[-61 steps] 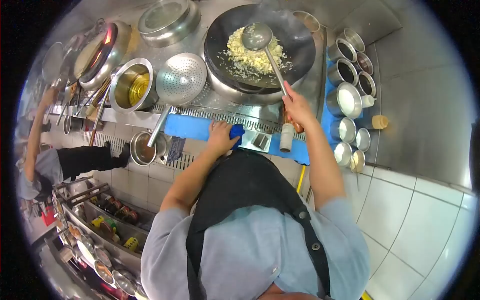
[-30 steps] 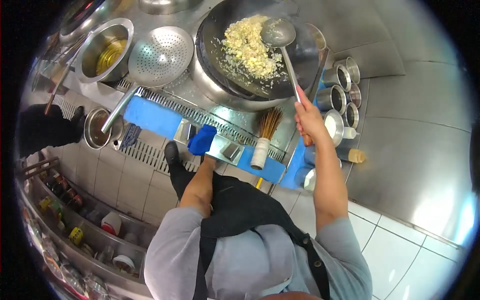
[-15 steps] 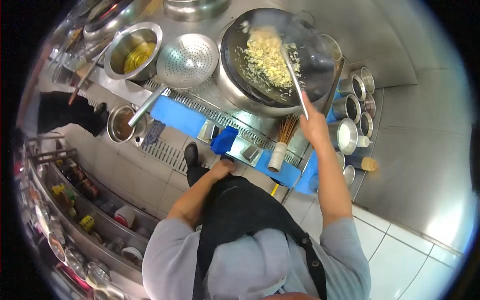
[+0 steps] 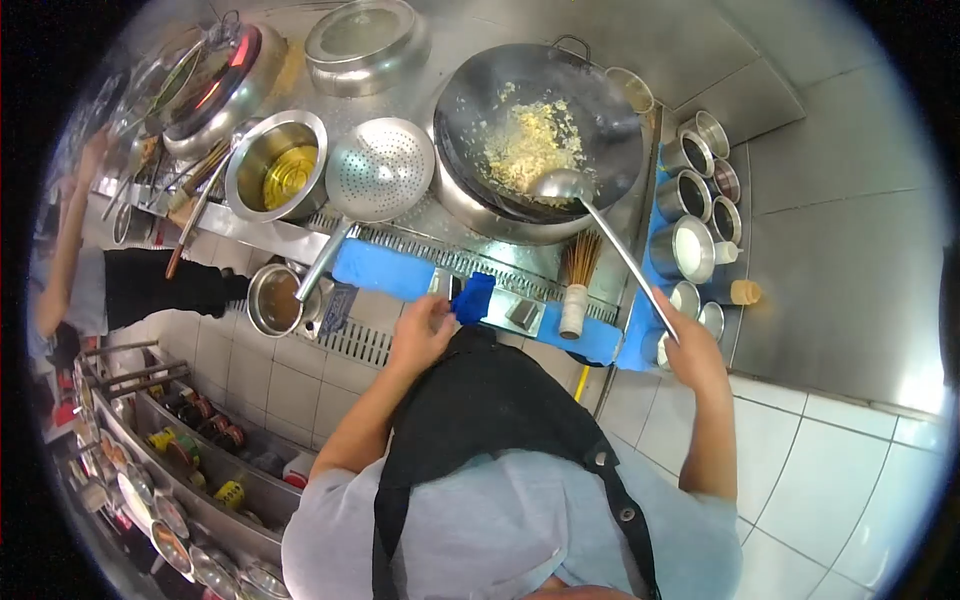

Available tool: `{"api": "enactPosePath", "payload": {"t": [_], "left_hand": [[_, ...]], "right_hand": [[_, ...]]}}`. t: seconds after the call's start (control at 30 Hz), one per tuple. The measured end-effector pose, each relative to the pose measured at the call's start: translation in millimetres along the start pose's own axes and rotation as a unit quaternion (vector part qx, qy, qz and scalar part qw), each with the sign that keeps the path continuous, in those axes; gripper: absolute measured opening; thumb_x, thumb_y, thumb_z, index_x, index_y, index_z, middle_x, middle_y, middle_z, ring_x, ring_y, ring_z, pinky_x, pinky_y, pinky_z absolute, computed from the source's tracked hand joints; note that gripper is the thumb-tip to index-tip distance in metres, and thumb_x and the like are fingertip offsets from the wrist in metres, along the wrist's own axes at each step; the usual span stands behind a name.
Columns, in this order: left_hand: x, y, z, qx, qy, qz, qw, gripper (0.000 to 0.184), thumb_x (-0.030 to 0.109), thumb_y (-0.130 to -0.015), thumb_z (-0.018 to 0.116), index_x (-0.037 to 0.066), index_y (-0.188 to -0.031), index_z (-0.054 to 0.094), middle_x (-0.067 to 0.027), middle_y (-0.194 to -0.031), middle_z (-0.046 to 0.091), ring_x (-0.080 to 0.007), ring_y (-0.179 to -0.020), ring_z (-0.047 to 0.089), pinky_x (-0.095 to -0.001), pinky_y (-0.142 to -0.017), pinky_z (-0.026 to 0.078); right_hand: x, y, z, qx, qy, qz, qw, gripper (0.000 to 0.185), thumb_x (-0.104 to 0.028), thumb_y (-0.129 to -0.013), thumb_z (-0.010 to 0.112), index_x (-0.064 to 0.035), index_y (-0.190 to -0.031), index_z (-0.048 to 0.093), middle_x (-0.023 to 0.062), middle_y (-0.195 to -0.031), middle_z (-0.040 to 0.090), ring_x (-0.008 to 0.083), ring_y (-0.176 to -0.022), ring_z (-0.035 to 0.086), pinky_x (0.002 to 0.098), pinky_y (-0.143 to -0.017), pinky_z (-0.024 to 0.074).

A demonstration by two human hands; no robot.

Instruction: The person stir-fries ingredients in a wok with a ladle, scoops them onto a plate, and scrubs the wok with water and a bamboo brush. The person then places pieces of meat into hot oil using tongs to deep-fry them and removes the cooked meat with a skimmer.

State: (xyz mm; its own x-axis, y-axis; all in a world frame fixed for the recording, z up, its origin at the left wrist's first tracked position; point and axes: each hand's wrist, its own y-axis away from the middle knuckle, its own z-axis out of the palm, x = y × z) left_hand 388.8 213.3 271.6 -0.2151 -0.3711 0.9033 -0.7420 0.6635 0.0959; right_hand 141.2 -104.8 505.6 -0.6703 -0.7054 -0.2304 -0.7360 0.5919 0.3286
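Observation:
My right hand point(image 4: 692, 348) is wrapped round the long handle of a ladle point(image 4: 562, 187). The ladle's bowl rests at the near side of the food in a dark wok point(image 4: 610, 125). Chopped yellow and pale food point(image 4: 528, 148), which looks like egg and rice, lies in the wok's middle. By the counter's front edge, my left hand point(image 4: 420, 335) has loosely curved fingers, apart from each other, beside a bunched blue cloth point(image 4: 473, 298). I cannot tell whether they touch the cloth.
A perforated strainer point(image 4: 380, 170) and a pot of yellow oil point(image 4: 290, 180) stand left of the wok. A bamboo brush point(image 4: 575, 295) lies in front. Several metal containers point(image 4: 683, 248) line the right. Another person's arm point(image 4: 68, 235) shows at far left.
The ladle has come from the wok's far side to its near side, and my right hand has drawn back. My left hand has risen from my apron to beside the blue cloth.

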Motion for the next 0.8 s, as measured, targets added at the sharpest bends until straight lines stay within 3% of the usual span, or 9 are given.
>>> {"api": "enactPosePath", "payload": {"t": [0.07, 0.23, 0.4, 0.43, 0.53, 0.6, 0.67, 0.7, 0.8], "left_hand": [[7, -30, 1, 0.018, -0.099, 0.11, 0.989, 0.049, 0.03, -0.085, 0.078, 0.0, -0.121, 0.064, -0.0188, -0.12, 0.069, -0.0319, -0.115, 0.065, -0.0445, -0.098, 0.049], [-6, -74, 37, -0.088, -0.296, 0.128, 0.942, 0.063, 0.043, -0.08, 0.079, 0.0, -0.124, 0.064, -0.0187, -0.132, 0.064, -0.036, -0.138, 0.047, -0.0535, -0.115, 0.032], [-24, -82, 60, -0.155, -0.316, 0.153, 0.923, 0.061, 0.042, -0.08, 0.077, -0.001, -0.122, 0.066, -0.0191, -0.132, 0.063, -0.036, -0.14, 0.046, -0.0568, -0.12, 0.027], [-26, -82, 57, -0.145, -0.292, 0.193, 0.926, 0.058, 0.038, -0.08, 0.077, 0.0, -0.122, 0.066, -0.0201, -0.131, 0.064, -0.0377, -0.139, 0.046, -0.0575, -0.119, 0.028], [-27, -75, 46, -0.082, -0.161, 0.105, 0.978, 0.056, 0.032, -0.078, 0.079, 0.001, -0.123, 0.065, -0.0234, -0.126, 0.065, -0.0407, -0.136, 0.048, -0.0557, -0.116, 0.034], [-1, -72, 21, -0.099, 0.064, -0.036, 0.992, 0.049, 0.025, -0.083, 0.079, 0.0, -0.123, 0.064, -0.0195, -0.118, 0.068, -0.0346, -0.112, 0.064, -0.0468, -0.1, 0.05], [-13, -67, 17, -0.095, 0.329, -0.161, 0.925, 0.046, 0.022, -0.087, 0.078, 0.0, -0.123, 0.062, -0.0151, -0.113, 0.07, -0.0287, -0.098, 0.07, -0.0409, -0.092, 0.056], [14, -65, -6, -0.121, 0.321, -0.146, 0.928, 0.044, 0.016, -0.089, 0.076, 0.0, -0.127, 0.059, -0.01, -0.108, 0.069, -0.0222, -0.087, 0.069, -0.0376, -0.085, 0.058], [10, -48, -11, -0.071, 0.498, -0.229, 0.833, 0.048, 0.012, -0.087, 0.076, 0.0, -0.129, 0.057, -0.0111, -0.107, 0.068, -0.0239, -0.092, 0.069, -0.0398, -0.086, 0.058]], "right_hand": [[-9, -40, 25, -0.006, 0.007, 0.031, 0.999, 0.088, 0.008, -0.083, 0.05, -0.0391, -0.157, 0.037, 0.0287, -0.126, 0.064, 0.0433, -0.117, 0.063, 0.0459, -0.097, 0.049], [-71, -153, 93, 0.049, -0.077, 0.054, 0.994, 0.087, 0.0, -0.085, 0.049, -0.0418, -0.159, 0.03, 0.0375, -0.112, 0.064, 0.0508, -0.108, 0.064, 0.0515, -0.093, 0.0481], [-50, -83, 97, 0.019, -0.084, -0.041, 0.995, 0.088, 0.004, -0.085, 0.05, -0.04, -0.159, 0.031, 0.0343, -0.12, 0.064, 0.0497, -0.111, 0.063, 0.0521, -0.097, 0.049], [-43, -56, 88, -0.01, -0.061, 0.0, 0.998, 0.09, 0.006, -0.084, 0.049, -0.0413, -0.159, 0.031, 0.0334, -0.12, 0.064, 0.0494, -0.11, 0.064, 0.0528, -0.096, 0.0497], [-26, -52, 50, -0.047, 0.025, 0.084, 0.995, 0.092, 0.007, -0.084, 0.05, -0.044, -0.158, 0.03, 0.0322, -0.12, 0.065, 0.0488, -0.108, 0.065, 0.0542, -0.092, 0.0508], [-9, -71, 48, -0.001, 0.051, 0.072, 0.996, 0.09, 0.006, -0.086, 0.047, -0.0434, -0.159, 0.029, 0.0322, -0.112, 0.067, 0.0481, -0.1, 0.067, 0.0542, -0.086, 0.0515], [0, -121, 56, 0.053, 0.043, 0.039, 0.997, 0.088, 0.006, -0.087, 0.044, -0.0422, -0.16, 0.027, 0.0324, -0.105, 0.068, 0.0475, -0.094, 0.068, 0.0542, -0.083, 0.0519], [-6, -152, 59, 0.059, 0.035, 0.041, 0.997, 0.088, 0.005, -0.087, 0.045, -0.0423, -0.16, 0.027, 0.0323, -0.106, 0.068, 0.0475, -0.095, 0.068, 0.0545, -0.084, 0.0518], [-41, -207, 79, 0.045, -0.041, 0.032, 0.998, 0.091, 0.001, -0.086, 0.051, -0.0442, -0.16, 0.024, 0.032, -0.106, 0.069, 0.0492, -0.098, 0.067, 0.0547, -0.087, 0.0509]]}}
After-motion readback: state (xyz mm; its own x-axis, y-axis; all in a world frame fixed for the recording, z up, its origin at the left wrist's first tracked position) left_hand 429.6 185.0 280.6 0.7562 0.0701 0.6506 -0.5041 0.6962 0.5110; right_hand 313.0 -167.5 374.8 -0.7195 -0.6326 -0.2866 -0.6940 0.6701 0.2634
